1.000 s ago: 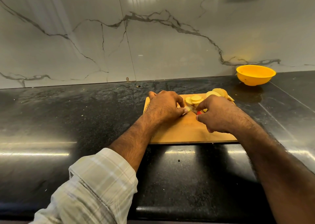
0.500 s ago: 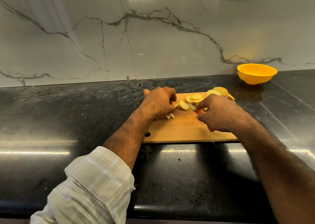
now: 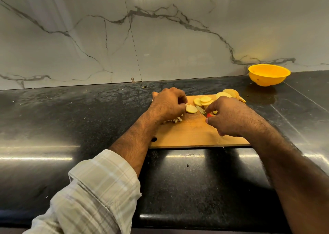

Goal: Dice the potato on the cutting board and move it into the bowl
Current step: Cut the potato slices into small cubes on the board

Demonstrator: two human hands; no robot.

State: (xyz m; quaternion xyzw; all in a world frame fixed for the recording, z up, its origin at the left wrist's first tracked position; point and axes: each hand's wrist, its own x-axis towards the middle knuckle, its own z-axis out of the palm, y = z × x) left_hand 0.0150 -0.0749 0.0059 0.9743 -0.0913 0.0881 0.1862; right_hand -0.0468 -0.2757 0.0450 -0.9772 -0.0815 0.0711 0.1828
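Observation:
A wooden cutting board [image 3: 192, 135] lies on the black counter. Round potato slices [image 3: 204, 100] are piled at its far side, with a larger potato piece [image 3: 229, 93] at the far right corner. My left hand [image 3: 169, 103] pinches one slice [image 3: 191, 109] at its left edge. A few small cut bits [image 3: 175, 120] lie just under that hand. My right hand [image 3: 227, 116] grips a small knife [image 3: 202, 110] with a red handle; the blade points left toward the held slice. The yellow bowl [image 3: 268, 75] stands at the back right, apart from the board.
The black stone counter [image 3: 71, 126] stretches left and right of the board, with its front edge near me. A white marble wall [image 3: 160, 37] rises directly behind the counter and the bowl.
My left hand shifted left, uncovering small cut bits, and now holds a single slice. My right hand with the knife stayed almost in place.

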